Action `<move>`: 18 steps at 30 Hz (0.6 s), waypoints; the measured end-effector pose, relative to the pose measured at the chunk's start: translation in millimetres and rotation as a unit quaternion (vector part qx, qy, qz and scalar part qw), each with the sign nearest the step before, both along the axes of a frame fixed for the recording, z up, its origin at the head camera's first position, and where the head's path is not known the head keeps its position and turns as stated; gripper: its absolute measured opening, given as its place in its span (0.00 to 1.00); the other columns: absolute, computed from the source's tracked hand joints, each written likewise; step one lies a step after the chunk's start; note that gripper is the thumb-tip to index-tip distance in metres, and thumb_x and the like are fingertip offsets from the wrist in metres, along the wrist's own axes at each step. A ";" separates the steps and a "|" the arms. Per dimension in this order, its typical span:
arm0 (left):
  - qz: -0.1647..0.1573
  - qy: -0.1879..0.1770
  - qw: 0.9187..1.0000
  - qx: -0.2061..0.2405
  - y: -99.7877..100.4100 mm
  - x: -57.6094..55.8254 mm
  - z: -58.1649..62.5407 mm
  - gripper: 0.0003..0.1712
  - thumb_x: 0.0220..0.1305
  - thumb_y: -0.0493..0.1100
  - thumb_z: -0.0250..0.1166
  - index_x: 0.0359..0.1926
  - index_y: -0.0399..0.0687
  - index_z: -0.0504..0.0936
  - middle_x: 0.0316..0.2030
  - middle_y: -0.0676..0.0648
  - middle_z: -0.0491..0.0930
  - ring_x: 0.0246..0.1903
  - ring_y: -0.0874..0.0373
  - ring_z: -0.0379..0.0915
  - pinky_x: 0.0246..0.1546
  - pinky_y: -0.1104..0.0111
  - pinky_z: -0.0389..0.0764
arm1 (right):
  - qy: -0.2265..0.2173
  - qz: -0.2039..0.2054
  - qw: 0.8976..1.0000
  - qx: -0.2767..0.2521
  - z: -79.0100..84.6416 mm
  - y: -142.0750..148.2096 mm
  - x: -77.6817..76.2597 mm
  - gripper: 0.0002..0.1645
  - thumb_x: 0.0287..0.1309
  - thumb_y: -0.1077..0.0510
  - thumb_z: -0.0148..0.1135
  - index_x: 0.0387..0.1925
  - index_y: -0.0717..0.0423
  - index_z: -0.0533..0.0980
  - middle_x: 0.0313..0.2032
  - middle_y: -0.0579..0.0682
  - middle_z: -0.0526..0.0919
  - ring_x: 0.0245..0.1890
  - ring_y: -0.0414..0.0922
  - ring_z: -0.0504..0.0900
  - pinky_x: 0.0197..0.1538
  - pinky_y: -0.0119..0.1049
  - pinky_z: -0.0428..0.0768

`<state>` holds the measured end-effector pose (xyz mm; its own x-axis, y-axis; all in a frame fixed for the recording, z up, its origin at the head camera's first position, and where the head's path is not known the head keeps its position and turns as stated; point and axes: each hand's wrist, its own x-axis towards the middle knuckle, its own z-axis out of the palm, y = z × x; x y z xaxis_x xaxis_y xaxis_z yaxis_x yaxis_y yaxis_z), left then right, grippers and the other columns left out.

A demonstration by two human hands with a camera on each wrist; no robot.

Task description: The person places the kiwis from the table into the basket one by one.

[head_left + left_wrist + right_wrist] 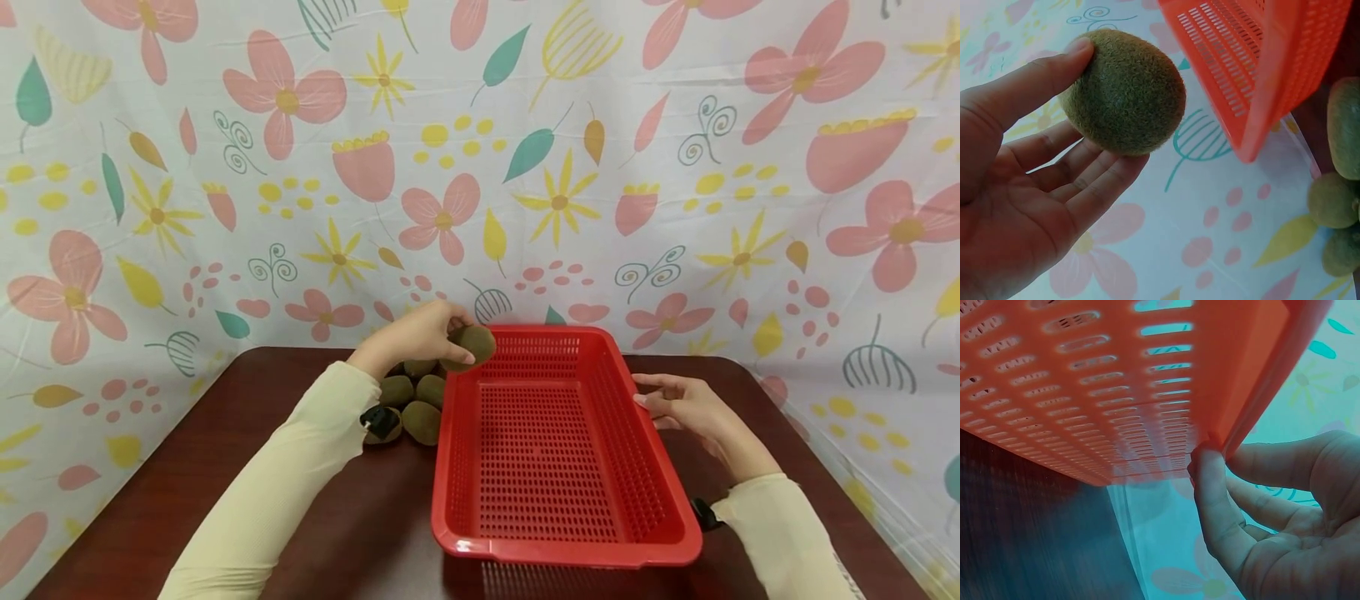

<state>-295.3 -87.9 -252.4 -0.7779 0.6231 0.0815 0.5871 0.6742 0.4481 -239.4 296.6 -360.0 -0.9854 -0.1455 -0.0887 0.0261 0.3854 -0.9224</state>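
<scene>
My left hand (420, 337) holds a brown, fuzzy kiwi (474, 346) at the far left corner of a red plastic basket (566, 552). In the left wrist view, the thumb presses one side of the kiwi (1125, 94) and the fingertips support it from below. My right hand (686, 408) pinches the basket's right rim between thumb and fingers; the right wrist view shows this grip on the basket (1166, 394) from beneath the rim. No fruit shows inside the basket. Several more kiwis (422, 422) lie on the table left of the basket, partly hidden by my left hand and wrist.
The dark brown wooden table (330, 517) carries the basket and the kiwis. A white curtain (480, 167) printed with flowers and leaves hangs close behind the table and along its sides. The basket has slotted walls and a raised rim.
</scene>
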 end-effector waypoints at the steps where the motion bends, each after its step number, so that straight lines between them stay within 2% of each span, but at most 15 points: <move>1: 0.001 -0.004 1.000 0.001 2.7 -2.2 0.9 0.25 0.54 0.43 0.74 0.51 0.37 0.80 0.45 0.43 0.81 0.48 0.51 0.76 0.53 0.61 0.75 | 0.000 -0.001 1.000 0.001 0.0 -0.1 0.1 0.40 0.62 0.52 0.63 0.69 0.67 0.60 0.42 0.54 0.84 0.38 0.44 0.85 0.43 0.43 0.83; 3: 0.009 -0.016 1.000 0.002 8.1 -6.2 2.6 0.25 0.54 0.43 0.74 0.52 0.37 0.80 0.45 0.43 0.81 0.47 0.52 0.76 0.52 0.62 0.76 | 0.002 0.000 1.000 0.004 -0.1 -0.2 0.1 0.40 0.62 0.52 0.63 0.69 0.67 0.60 0.42 0.54 0.84 0.38 0.44 0.85 0.43 0.43 0.83; 9: 0.039 -0.058 0.997 0.021 24.5 -18.0 6.3 0.23 0.54 0.43 0.74 0.51 0.39 0.82 0.43 0.45 0.82 0.40 0.54 0.78 0.39 0.67 0.80 | 0.002 0.001 1.000 0.004 1.8 -1.6 0.9 0.40 0.63 0.52 0.63 0.69 0.67 0.60 0.43 0.55 0.83 0.38 0.43 0.84 0.42 0.42 0.84; 18: 0.040 -0.092 0.993 0.064 52.7 -30.8 9.5 0.19 0.56 0.42 0.73 0.47 0.37 0.84 0.38 0.45 0.84 0.35 0.57 0.78 0.38 0.70 0.79 | -0.003 -0.001 1.000 0.004 3.1 -1.8 1.2 0.40 0.63 0.53 0.63 0.69 0.67 0.60 0.44 0.56 0.83 0.38 0.45 0.85 0.42 0.42 0.84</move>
